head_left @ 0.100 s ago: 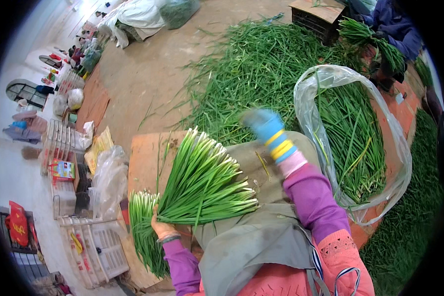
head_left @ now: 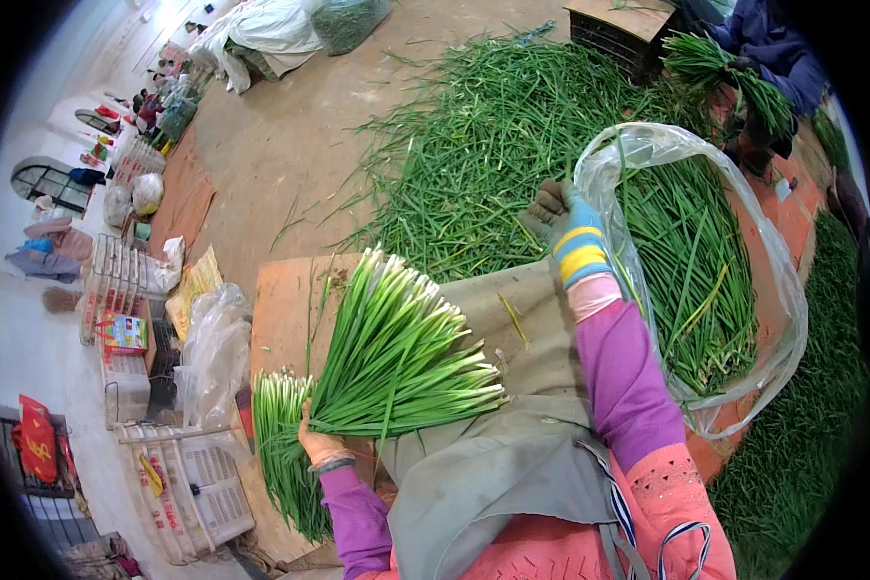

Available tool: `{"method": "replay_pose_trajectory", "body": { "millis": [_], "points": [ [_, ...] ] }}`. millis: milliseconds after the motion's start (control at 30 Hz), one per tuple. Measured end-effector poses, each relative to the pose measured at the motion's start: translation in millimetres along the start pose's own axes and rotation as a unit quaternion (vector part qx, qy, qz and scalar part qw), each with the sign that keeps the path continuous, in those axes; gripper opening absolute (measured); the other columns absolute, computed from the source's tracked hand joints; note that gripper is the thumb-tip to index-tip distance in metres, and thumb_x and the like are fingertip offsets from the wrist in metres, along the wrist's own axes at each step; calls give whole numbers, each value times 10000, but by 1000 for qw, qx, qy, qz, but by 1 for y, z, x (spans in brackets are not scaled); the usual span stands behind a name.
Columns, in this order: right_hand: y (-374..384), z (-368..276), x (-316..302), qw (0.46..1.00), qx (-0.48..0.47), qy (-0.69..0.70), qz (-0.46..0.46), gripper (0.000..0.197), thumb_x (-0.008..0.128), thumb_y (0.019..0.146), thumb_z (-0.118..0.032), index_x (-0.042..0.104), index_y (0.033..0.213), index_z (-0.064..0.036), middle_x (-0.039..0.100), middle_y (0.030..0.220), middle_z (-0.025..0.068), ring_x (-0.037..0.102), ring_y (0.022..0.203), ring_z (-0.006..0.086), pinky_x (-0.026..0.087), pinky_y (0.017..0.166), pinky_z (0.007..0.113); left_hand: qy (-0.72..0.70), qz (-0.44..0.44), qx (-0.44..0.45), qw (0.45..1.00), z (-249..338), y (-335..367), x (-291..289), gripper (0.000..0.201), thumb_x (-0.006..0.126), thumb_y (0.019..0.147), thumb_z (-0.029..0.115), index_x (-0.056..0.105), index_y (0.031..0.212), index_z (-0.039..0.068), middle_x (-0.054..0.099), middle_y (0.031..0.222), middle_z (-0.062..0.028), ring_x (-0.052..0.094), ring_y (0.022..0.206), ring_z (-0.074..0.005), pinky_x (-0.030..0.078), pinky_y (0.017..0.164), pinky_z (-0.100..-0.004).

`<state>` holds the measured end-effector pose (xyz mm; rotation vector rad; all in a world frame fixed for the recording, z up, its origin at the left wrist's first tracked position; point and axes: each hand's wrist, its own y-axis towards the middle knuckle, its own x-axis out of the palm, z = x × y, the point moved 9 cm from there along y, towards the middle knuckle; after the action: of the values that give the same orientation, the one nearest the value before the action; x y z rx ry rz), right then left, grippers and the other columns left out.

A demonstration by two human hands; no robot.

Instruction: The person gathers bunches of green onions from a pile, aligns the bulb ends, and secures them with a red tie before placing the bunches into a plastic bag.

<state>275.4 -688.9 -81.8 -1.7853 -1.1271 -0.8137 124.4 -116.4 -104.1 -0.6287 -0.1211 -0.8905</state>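
Observation:
My left hand [head_left: 321,443] is closed around the leafy ends of a large fanned bunch of garlic chives [head_left: 396,358]. The white cut ends spread up and to the right over my lap. Beside that wrist lies a second bunch of chives [head_left: 285,464] on a wooden board [head_left: 295,280]. My right hand [head_left: 563,220] wears a blue glove with yellow bands and dark grey fingers. It is raised near the rim of a clear plastic bag [head_left: 793,338], over the edge of the loose heap. Its fingers look partly spread, with nothing plainly held.
Ahead, a big heap of loose green leaves [head_left: 483,145] covers the floor. Chives [head_left: 696,271] fill the bag at right. A co-worker's sleeve [head_left: 778,58] shows at far right, beside another held bunch [head_left: 710,72]. White plastic crates [head_left: 188,488] stand at left.
My right hand has moved right and slightly up, toward the bag's rim, and is less blurred now. My left hand and its bunch stay nearly in place.

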Motion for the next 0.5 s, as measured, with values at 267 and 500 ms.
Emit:
{"method": "replay_pose_trajectory", "body": {
  "millis": [267,500],
  "points": [
    [-133,101,107,664,-58,-691,-280,576,652,742,-305,452,1203,-23,597,984,218,587,864,340,459,794,357,8,-1,-26,1000,-12,2,-15,342,403,880,228,553,1109,24,579,1093,-141,546,977,-308,439,858,-446],
    [-82,38,36,945,82,-316,-33,294,565,810,-164,546,1077,-43,565,822,64,539,535,133,490,504,290,72,54,-36,995,-26,28,-73,367,417,873,256,546,1113,10,556,1130,-161,533,980,-334,432,860,-461]
  ]
}}
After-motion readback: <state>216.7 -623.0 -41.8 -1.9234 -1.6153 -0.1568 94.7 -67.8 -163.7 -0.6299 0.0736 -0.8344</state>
